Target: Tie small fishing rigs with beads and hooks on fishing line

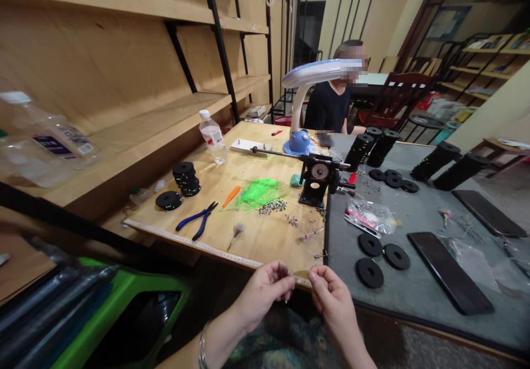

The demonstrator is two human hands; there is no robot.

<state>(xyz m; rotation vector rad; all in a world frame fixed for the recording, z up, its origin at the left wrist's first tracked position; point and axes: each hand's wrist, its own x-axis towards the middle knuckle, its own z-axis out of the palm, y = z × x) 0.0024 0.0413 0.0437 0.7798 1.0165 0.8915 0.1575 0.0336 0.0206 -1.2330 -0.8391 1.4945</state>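
Pale bit [286, 301] is tiny and light, and just its tip shows under the fingers of your left hand [265, 292], by the near edge of the worktop [215, 178]. Your left hand has its thumb and fingers pinched on it, and shiny bangles [202, 345] sit on that wrist. Your right hand [334, 298] is near the left one, its thumb and first finger pinched together with the other fingers curled in. You can't tell if the right hand grips anything. Most of the pale bit is hidden by your fingers, and it is too small to make out its shape.

Past your hands, on the wood side, lie blue-handled pliers [200, 219], an orange tool [232, 196], lots of little colored beads [272, 208] and a messy pile of bright green strands [260, 192]. On the gray mat [343, 269] to the right, you have flat black rings [370, 272] and a long black slab [450, 273]. Farther back stand a black clamp-like tool [315, 181], a clear bottle [214, 138] and a blue and white lamp [298, 142]. Behind the lamp is a person [327, 107] in a black top, partly covered by it.
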